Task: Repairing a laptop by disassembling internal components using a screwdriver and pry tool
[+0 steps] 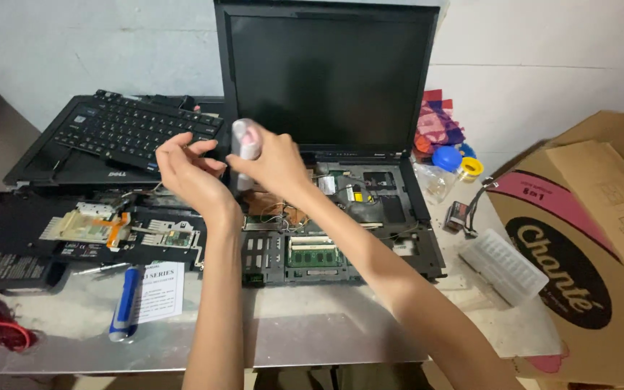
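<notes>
while right hand [272,165] fingers grasp one pink bottle [245,141], left hand [189,170] fingers released; two laptops [341,209].

small pale pink-white bottle [245,141], upright, blurred, above opened laptop base

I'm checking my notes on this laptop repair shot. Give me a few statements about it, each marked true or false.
1. The right hand grips a small pale bottle. True.
2. The open laptop has its keyboard in place. False: its inner boards are exposed.
3. The left hand holds the blue screwdriver. False: it lies on the table, and the left hand holds nothing visible.
4. A cardboard box stands at the right. True.
5. The screen is dark. True.
</notes>
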